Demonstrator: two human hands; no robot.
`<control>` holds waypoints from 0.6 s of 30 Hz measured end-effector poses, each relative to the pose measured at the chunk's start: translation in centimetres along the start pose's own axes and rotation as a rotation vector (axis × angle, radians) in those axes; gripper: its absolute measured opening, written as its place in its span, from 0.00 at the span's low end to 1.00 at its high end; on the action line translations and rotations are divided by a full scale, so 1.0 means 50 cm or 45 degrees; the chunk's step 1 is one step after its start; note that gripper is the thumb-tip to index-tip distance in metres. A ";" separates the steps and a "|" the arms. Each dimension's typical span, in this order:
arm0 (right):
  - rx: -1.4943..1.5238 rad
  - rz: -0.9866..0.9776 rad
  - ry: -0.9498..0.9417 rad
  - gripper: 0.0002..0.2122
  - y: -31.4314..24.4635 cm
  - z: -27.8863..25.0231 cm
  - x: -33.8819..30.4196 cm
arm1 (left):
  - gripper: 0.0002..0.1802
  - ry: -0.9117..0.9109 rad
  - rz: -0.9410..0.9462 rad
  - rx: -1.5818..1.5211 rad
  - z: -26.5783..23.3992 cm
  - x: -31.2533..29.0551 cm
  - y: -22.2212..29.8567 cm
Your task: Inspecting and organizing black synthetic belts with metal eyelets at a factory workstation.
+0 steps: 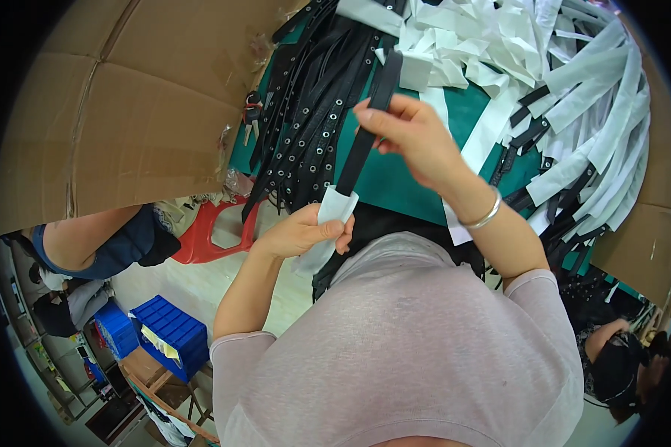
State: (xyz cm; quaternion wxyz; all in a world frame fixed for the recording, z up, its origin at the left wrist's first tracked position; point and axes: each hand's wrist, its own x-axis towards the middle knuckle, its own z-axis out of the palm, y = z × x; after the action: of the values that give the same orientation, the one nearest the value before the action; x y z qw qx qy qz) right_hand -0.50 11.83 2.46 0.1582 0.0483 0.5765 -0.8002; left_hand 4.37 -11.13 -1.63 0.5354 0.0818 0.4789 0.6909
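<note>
A black belt runs slantwise in front of me, its lower part inside a white paper sleeve. My left hand is closed around the sleeve, thumb on its front. Higher up, my right hand pinches the belt between thumb and fingers; a silver bangle circles that wrist. Left of the belt, many black belts with metal eyelets lie in a bundle on the green table. To the right, belts in white sleeves fan out over the table's edge.
Loose white paper strips are heaped at the back. Keys lie by the table's left edge, next to tall cardboard. A red stool and blue crates stand at left. Other people sit at both sides.
</note>
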 end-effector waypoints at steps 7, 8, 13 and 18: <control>-0.265 -0.413 -0.098 0.09 -0.085 0.027 -0.028 | 0.17 -0.029 0.215 0.322 0.014 0.037 0.110; -0.299 -0.476 -0.151 0.09 -0.085 0.036 -0.031 | 0.18 -0.038 0.266 0.353 0.017 0.042 0.138; -0.116 -0.516 0.118 0.05 -0.137 -0.011 0.012 | 0.18 -0.132 0.283 0.383 0.024 0.059 0.205; -0.580 -0.600 0.063 0.08 -0.088 0.027 -0.034 | 0.17 -0.175 0.245 0.289 0.019 0.068 0.201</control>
State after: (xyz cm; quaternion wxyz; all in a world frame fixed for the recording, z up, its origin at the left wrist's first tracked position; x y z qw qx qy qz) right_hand -0.13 12.14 7.32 -0.0386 -0.1038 0.7397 -0.6638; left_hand -3.10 -7.45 5.05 0.4856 0.2344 0.5058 0.6734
